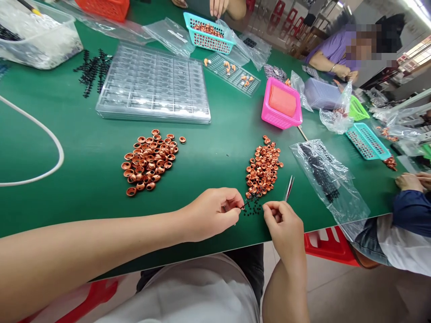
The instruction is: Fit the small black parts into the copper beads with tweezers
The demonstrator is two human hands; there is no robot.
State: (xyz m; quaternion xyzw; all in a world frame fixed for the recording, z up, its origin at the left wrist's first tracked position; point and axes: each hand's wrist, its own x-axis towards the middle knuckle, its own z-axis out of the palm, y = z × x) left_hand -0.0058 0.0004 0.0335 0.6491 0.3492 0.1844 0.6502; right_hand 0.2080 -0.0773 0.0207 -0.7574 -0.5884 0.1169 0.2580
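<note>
Thin black strip [247,204], plastic by its look, pokes out of the left hand [213,214] just over the green counter [208,166]. Working from the left, I see a loose heap of rounded copper-coloured cups [151,159] with holes in them, well apart from both hands. Next comes the left hand, thumb and fingertips clamped together on the strip. I judge the strip nearly weightless and fairly stiff, yet slender enough to bend or snap; I would take it by one end, as here, squeezing lightly. Near its free end lie tiny black pieces [255,209], likely to scatter if brushed. Just beyond sits a second heap of small copper-coloured cups [264,163], probably smooth and slippery. Furthest right, the right hand [285,226] has thumb and fingers close together; I cannot tell whether anything is between them. Slim silver metal tweezers [288,187] jut past its knuckles, held or lying, I cannot say.
</note>
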